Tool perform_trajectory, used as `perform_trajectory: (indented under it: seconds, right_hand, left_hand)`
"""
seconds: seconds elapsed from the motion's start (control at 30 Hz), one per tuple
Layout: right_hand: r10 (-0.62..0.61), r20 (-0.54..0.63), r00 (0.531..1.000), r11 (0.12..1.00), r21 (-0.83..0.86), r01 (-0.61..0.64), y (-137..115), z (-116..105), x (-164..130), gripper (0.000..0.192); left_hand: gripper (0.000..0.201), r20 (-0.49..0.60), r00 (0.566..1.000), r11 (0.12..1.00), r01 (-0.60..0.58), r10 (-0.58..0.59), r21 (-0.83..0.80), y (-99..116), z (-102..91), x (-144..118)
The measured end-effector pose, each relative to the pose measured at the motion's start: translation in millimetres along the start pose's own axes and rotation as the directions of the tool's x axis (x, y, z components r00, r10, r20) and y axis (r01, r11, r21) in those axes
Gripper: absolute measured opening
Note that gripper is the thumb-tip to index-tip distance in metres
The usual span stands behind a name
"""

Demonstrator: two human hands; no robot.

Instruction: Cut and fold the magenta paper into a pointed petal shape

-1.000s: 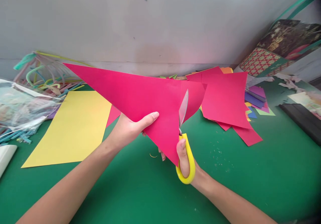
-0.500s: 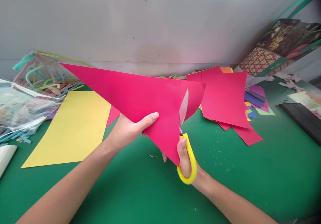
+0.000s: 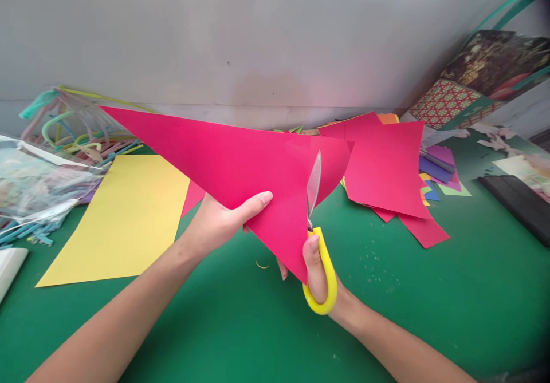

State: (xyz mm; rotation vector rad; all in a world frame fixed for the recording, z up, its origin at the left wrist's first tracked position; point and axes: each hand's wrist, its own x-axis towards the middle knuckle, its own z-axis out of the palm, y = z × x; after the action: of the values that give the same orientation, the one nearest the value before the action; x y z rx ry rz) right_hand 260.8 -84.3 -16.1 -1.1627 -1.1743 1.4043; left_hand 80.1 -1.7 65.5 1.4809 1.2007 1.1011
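Centrally in the frame, a large pink paper sheet [image 3: 240, 160] is held up above the green table [image 3: 429, 303] by the left hand [image 3: 223, 220], which is closed on its lower edge with the thumb pressed flat on the front and the other fingers hidden behind. Just right of it, the yellow-handled scissors [image 3: 318, 245] are gripped by the right hand [image 3: 315, 271], the thumb passed through the upper loop. The blades are opened a little around the sheet's edge, the visible one pointing up.
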Motion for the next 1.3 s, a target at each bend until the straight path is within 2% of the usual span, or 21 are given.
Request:
perform_trajectory:
  seconds: [0.37, 0.57, 0.77, 0.97, 1.13, 1.3]
  right_hand:
    - [-0.011, 0.057, 0.998, 0.998, 0.070, 0.007, -5, 2, -3, 0.066]
    - [-0.020, 0.083, 0.996, 0.995, 0.099, 0.012, -10, 4, -1, 0.069]
    - [-0.003, 0.081, 0.997, 0.994, 0.107, -0.006, -14, 3, -1, 0.071]
    - [0.022, 0.033, 0.999, 0.997, 0.069, -0.024, -12, 2, -1, 0.068]
    - [-0.018, 0.011, 1.000, 1.000, -0.023, 0.018, -10, -1, 0, 0.068]
    - [-0.120, -0.026, 0.992, 0.993, -0.014, 0.120, -9, 0, 4, 0.059]
  left_hand:
    - [0.032, 0.034, 0.999, 0.999, 0.021, -0.022, 0.030, -3, -1.5, 1]
    - [0.032, 0.029, 0.999, 0.999, 0.021, -0.022, 0.025, -5, -1.6, 1]
    - [0.036, 0.006, 1.000, 0.999, 0.019, -0.019, 0.029, -4, -0.8, 1]
    - [0.037, -0.005, 1.000, 1.000, 0.011, -0.011, 0.014, -5, -1.9, 2]
    - [0.041, -0.007, 1.000, 1.000, 0.004, -0.004, -0.009, -6, -2.5, 4]
    - [0.041, -0.002, 1.000, 1.000, 0.009, -0.009, 0.023, -4, -2.5, 2]
